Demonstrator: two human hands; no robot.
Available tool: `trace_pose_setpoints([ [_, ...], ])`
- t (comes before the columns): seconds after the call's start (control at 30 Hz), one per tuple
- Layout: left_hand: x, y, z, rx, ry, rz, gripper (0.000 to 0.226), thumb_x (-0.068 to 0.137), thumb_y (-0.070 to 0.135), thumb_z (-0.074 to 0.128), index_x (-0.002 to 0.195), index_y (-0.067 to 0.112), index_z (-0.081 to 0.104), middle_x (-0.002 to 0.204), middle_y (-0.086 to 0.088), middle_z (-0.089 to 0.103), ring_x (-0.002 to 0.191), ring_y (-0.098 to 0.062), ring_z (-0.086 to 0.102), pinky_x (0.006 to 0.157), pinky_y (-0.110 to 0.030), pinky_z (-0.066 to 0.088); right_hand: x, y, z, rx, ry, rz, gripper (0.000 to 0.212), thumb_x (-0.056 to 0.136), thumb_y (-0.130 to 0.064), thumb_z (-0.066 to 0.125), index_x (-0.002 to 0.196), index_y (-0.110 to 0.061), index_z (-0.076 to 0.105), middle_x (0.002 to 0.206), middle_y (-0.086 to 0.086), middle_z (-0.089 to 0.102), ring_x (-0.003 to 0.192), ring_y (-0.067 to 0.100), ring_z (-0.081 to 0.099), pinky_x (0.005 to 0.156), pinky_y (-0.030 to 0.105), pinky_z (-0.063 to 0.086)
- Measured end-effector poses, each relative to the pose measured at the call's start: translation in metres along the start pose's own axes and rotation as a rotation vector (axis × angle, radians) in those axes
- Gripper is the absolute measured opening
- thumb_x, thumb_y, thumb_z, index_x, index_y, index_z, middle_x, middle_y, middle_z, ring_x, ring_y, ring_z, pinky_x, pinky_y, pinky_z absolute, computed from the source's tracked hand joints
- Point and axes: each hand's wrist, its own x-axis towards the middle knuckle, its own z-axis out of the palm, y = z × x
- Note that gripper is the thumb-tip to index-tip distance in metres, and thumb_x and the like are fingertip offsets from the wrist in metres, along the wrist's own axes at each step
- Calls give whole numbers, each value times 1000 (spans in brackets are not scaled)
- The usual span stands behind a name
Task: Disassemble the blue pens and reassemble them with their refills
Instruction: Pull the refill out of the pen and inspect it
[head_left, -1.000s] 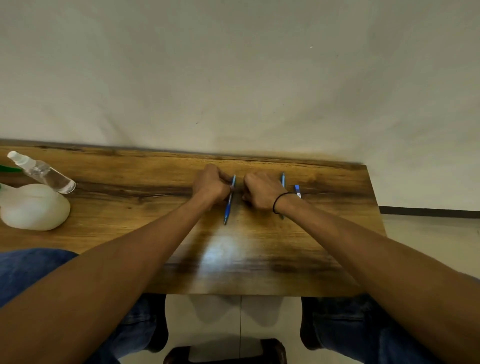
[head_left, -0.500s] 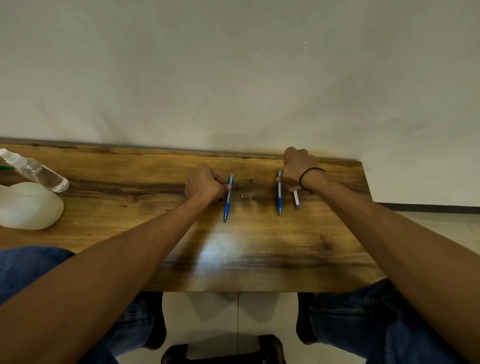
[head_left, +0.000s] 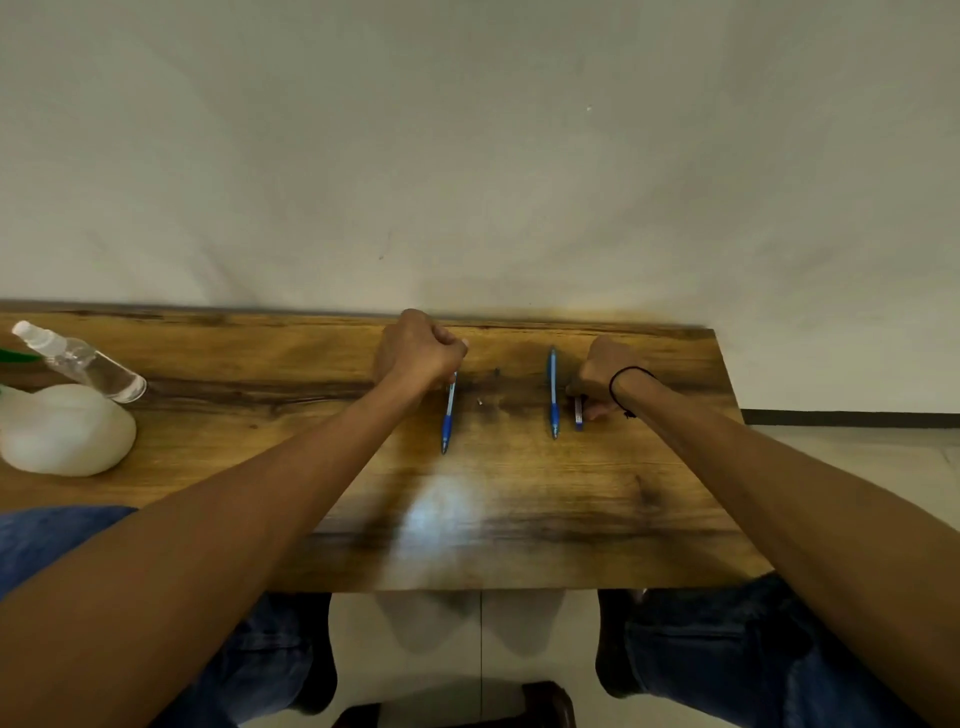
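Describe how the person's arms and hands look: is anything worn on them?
Both forearms are bare, with no sleeves in view. The left hand wears nothing that shows: no glove, ring or band. The right hand is also ungloved, but its wrist carries a thin black band, like a cord or hair tie, with a small knot or end hanging below.

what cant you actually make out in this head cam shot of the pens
- Left pen, head view: upper end hidden under the left hand.
- Short blue piece: top covered by the right hand; which part it is, unclear.
- Tiny specks between the pens: too small to identify.
- Spray bottle: cut off by the left edge.
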Motion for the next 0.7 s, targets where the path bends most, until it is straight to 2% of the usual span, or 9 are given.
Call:
trace_pose_setpoints([
  [0.07,-2,7,-1,-34,-46,42,15,94,32,78,83,23,72,81,-2,79,75,-16,79,78,-42,67,-2,-2,1,25,15,-22,19,94,-17,73,80,-4,68,68,11,75,49,22,73,46,30,56],
  [0.13,-5,15,0,-108,-144,88,15,95,35,77,96,20,75,89,-2,79,80,-14,79,74,-36,68,-6,-9,2,11,124,-116,23,90,-22,76,76,-7,65,70,8,71,64,27,72,58,37,59],
  [0.17,-6,18,2,-142,-197,93,19,95,37,76,100,19,77,92,-1,79,84,-14,78,73,-34,67,-11,-15,4,1,195,-178,26,87,-27,78,76,-9,65,69,6,67,67,26,68,60,38,57],
  [0.27,-9,25,9,-177,-309,88,26,93,45,76,104,22,80,98,1,80,93,-13,77,74,-33,64,-32,-34,10,82,345,-351,30,80,-36,81,70,-13,66,63,2,63,65,20,63,54,36,54],
  [0.37,-11,26,12,-290,-372,79,20,95,39,75,101,20,82,94,2,82,95,-16,79,73,-32,62,-53,-43,17,161,426,-479,27,77,-27,80,65,-19,58,60,-2,60,64,18,63,50,35,52],
  [0.5,-11,22,9,-445,-392,67,16,99,19,71,108,8,80,99,-11,82,90,-26,81,79,-44,67,-57,-44,11,206,392,-541,15,82,-19,78,81,-14,64,70,1,67,71,21,67,62,43,59],
  [0.6,-10,19,6,-397,-351,131,21,99,9,70,118,5,77,101,-11,82,91,-21,81,83,-35,66,-56,-41,2,276,287,-596,26,86,-5,78,103,-15,60,73,1,73,65,13,73,65,38,65],
  [0.7,-12,18,7,-256,-305,216,29,95,1,72,123,8,76,107,-6,81,99,-15,77,89,-30,63,-55,-40,-6,281,207,-642,24,91,3,71,107,-14,63,78,4,76,65,9,76,67,33,66],
])
